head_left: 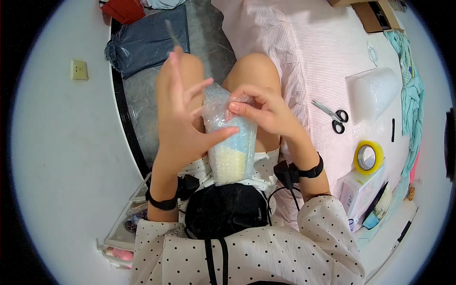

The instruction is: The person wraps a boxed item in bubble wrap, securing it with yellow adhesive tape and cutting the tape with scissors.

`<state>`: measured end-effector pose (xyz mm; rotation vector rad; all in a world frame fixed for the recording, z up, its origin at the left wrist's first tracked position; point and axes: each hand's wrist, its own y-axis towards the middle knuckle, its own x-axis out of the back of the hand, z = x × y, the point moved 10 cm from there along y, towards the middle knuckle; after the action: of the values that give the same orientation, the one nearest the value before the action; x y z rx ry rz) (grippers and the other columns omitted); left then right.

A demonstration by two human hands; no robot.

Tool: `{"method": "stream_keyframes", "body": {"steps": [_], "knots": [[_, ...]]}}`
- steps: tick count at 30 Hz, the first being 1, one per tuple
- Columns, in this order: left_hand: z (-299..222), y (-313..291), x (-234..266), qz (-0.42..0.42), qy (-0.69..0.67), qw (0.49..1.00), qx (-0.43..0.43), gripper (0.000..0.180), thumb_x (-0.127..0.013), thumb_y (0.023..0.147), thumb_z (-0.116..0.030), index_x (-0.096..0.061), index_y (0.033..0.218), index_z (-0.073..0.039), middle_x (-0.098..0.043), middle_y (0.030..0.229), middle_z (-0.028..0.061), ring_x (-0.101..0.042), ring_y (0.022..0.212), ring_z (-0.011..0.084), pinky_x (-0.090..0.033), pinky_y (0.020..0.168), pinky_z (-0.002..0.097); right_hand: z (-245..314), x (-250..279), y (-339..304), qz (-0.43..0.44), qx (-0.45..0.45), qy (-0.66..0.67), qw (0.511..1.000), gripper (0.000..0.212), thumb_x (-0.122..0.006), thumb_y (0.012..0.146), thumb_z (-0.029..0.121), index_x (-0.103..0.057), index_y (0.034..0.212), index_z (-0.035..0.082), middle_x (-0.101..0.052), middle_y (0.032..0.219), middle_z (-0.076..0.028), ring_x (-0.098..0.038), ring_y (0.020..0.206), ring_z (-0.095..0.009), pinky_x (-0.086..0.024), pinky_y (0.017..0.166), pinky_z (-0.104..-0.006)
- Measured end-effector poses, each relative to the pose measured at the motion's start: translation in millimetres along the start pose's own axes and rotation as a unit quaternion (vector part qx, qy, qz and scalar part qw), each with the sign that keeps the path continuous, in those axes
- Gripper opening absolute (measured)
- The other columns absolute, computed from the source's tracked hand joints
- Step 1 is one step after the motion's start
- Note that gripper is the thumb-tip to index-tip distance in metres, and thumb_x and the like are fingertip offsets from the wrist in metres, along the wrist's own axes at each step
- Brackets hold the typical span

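A bubble-wrapped package (229,164) stands between my thighs in my lap. A pale yellow part and a light blue part show through the clear wrap. My right hand (263,107) is closed on the bubble wrap at the upper end of the package, thumb against the fingers. Just left of it, my left hand (183,118) has its fingers spread, with the thumb reaching across the front of the package. A thin, blurred, see-through sliver (171,31) shows at a left fingertip; I cannot make out what it is.
On the pink striped bedding (308,71) at right lie black-handled scissors (338,118), a bubble wrap roll (375,92), a yellow tape roll (368,157) and a white-pink box (358,190). A cardboard box (375,16) sits far right. A dark grey plastic bag (152,42) lies on the floor.
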<state>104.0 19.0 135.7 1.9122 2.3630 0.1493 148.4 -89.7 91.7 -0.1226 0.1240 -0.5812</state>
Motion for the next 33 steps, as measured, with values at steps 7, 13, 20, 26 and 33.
{"method": "stream_keyframes", "body": {"steps": [7, 13, 20, 26, 33], "knots": [[16, -4, -6, -0.001, 0.042, 0.998, 0.047, 0.118, -0.083, 0.060, -0.005, -0.002, 0.146, -0.003, -0.008, 0.152, 0.0167, -0.050, 0.116, 0.0292, -0.055, 0.080, 0.0342, 6, 17, -2, -0.010, 0.040, 0.039, 0.998, 0.014, -0.063, 0.087, 0.011, -0.062, 0.093, -0.002, -0.054, 0.099, -0.004, -0.052, 0.088, -0.012, -0.043, 0.077, -0.0221], [28, -3, -7, 0.005, 0.007, 0.996, 0.090, 0.112, -0.080, 0.066, -0.004, 0.000, 0.145, -0.001, -0.008, 0.151, 0.0193, -0.051, 0.115, 0.0288, -0.053, 0.082, 0.0316, -14, 25, 6, -0.018, -0.050, 0.086, 0.995, 0.014, -0.065, 0.085, 0.008, -0.062, 0.093, -0.003, -0.056, 0.102, -0.005, -0.055, 0.089, -0.011, -0.045, 0.078, -0.0234], [40, -7, -4, -0.018, -0.035, 0.990, 0.134, 0.110, -0.073, 0.071, 0.004, 0.007, 0.145, -0.005, -0.007, 0.151, 0.0140, -0.046, 0.118, 0.0278, -0.052, 0.085, 0.0319, -29, 22, 7, -0.039, -0.050, 0.169, 0.984, 0.014, -0.068, 0.082, 0.011, -0.062, 0.090, 0.002, -0.054, 0.110, -0.009, -0.057, 0.096, -0.014, -0.046, 0.081, -0.0267], [47, -12, 3, -0.053, -0.060, 0.983, 0.162, 0.110, -0.070, 0.071, 0.009, 0.008, 0.146, -0.008, -0.001, 0.153, 0.0095, -0.040, 0.124, 0.0286, -0.052, 0.086, 0.0334, 8, 21, 3, -0.015, 0.167, -0.229, 0.959, 0.016, -0.068, 0.082, 0.018, -0.067, 0.094, 0.007, -0.051, 0.117, -0.012, -0.050, 0.108, -0.019, -0.044, 0.081, -0.0289], [-22, 14, -23, -0.021, 0.092, 0.992, -0.079, 0.111, -0.068, 0.066, 0.011, 0.006, 0.147, -0.010, 0.004, 0.153, 0.0117, -0.039, 0.127, 0.0309, -0.053, 0.085, 0.0336, -16, 14, 8, 0.049, 0.060, -0.085, 0.993, 0.018, -0.067, 0.084, 0.021, -0.069, 0.095, 0.007, -0.052, 0.115, -0.009, -0.049, 0.101, -0.018, -0.042, 0.078, -0.0246]]}}
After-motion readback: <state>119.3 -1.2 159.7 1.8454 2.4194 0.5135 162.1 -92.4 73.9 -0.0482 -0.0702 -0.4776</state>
